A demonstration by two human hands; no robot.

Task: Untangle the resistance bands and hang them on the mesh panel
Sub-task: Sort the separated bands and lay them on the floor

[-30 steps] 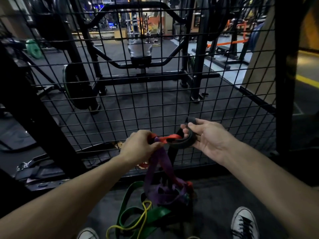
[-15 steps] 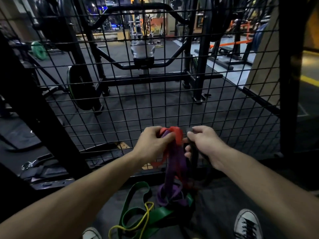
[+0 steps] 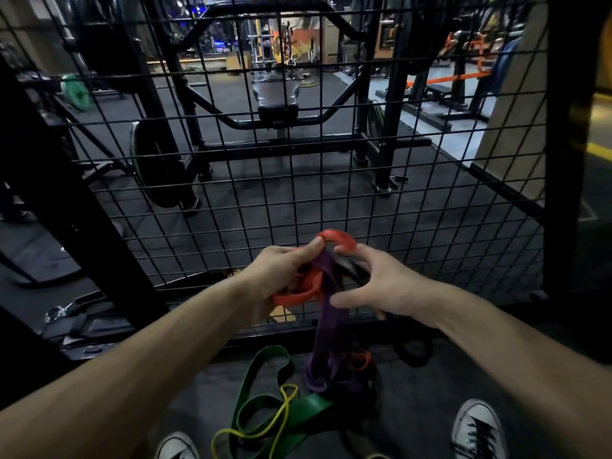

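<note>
Since the previous frame the hands have parted slightly, exposing a red band [image 3: 337, 238] loop above them. The left hand [image 3: 281, 276] grips the red band; the right hand [image 3: 384, 286] pinches its top, fingers loosely curled. A purple band [image 3: 326, 329] hangs between both grips. Green band [image 3: 265, 395] and yellow band [image 3: 281, 415] lie on the floor below, before the mesh panel [image 3: 430, 193].

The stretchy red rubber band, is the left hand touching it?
Touching. The head view shows the left hand gripping the stretchy red rubber band, thumb pressed against its upper loop, with the band's lower loop emerging beneath the fingers.
</note>
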